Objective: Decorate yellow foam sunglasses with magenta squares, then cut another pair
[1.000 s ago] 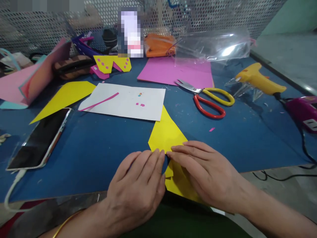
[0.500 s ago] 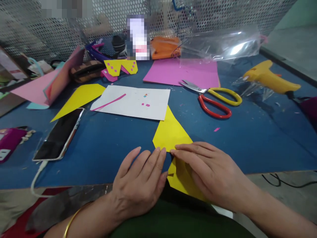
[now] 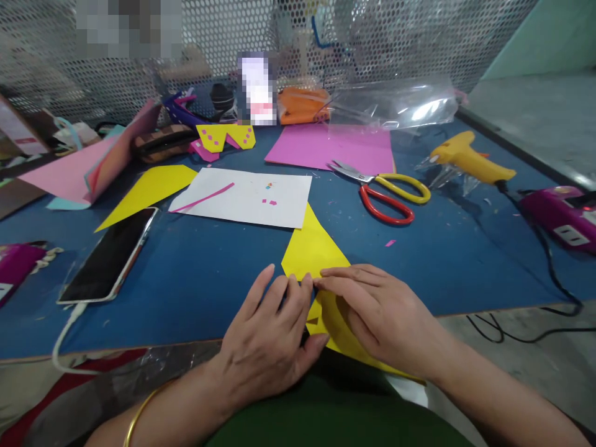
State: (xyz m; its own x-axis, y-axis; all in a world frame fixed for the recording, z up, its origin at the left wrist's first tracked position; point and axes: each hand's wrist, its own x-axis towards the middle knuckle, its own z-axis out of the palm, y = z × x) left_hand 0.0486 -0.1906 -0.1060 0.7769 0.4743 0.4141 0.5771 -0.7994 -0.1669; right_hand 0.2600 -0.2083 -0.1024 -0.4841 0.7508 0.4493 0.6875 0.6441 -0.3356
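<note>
A cut yellow paper (image 3: pixel 313 247) lies at the table's front edge, its near part hanging over toward my lap. My left hand (image 3: pixel 274 329) rests its fingertips on the paper's left side, fingers apart and slightly bent, thumb near the lower part. My right hand (image 3: pixel 386 310) lies flat over the paper's right side, fingers stretched to the left, their tips close to my left fingertips. A small dark notch shows in the lower yellow part. A white sheet (image 3: pixel 242 202) with a thin pink strip and tiny pink bits overlaps the yellow paper's far tip.
Scissors (image 3: pixel 388 192) and a pink sheet (image 3: pixel 330 146) lie beyond my hands. A yellow glue gun (image 3: pixel 470 158) and a purple box (image 3: pixel 565 217) are at the right. At the left are a phone (image 3: pixel 109 257), another yellow paper (image 3: pixel 149 186) and folded pink sheets (image 3: pixel 79 167).
The view has shifted right, bringing the purple box into sight. My left fingers are a little more bent and its thumb has moved right. Both hands stay on the yellow paper.
</note>
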